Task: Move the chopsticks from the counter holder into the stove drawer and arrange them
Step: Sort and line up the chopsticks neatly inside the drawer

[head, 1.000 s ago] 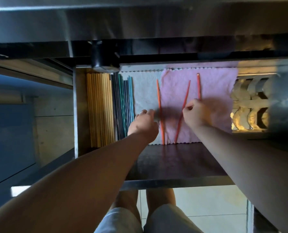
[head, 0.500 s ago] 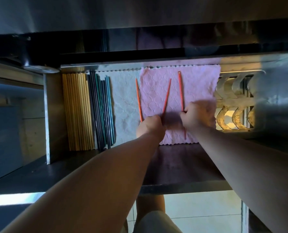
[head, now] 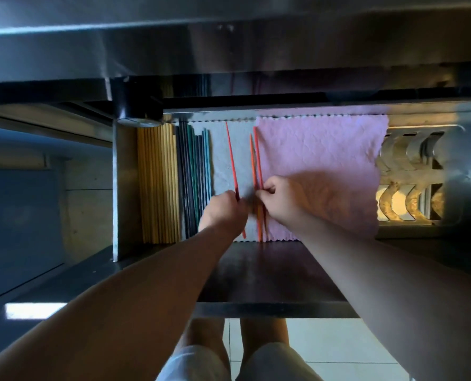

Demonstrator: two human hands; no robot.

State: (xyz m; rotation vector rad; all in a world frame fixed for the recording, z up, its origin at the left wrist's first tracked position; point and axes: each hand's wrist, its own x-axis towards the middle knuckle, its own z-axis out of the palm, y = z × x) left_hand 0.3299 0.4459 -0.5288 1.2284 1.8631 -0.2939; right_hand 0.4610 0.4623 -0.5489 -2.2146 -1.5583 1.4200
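Note:
The stove drawer is pulled out below me, lined with a white cloth and a pink cloth. Three orange chopsticks lie lengthwise on them. My left hand pinches the leftmost orange chopstick on the white cloth. My right hand pinches the other two orange chopsticks, which lie close together at the seam between the cloths. Along the drawer's left side lie a row of yellow wooden chopsticks and a row of dark and teal chopsticks.
The steel stove front and a black knob overhang the drawer's far end. A metal rack with curved slots fills the drawer's right end. My legs stand on pale floor tiles beneath. A dark counter edge runs at lower left.
The three orange chopsticks, spread and angled on the pink cloth before, have shifted left. Two now lie side by side at the seam and one on the white cloth. Both hands moved left with them.

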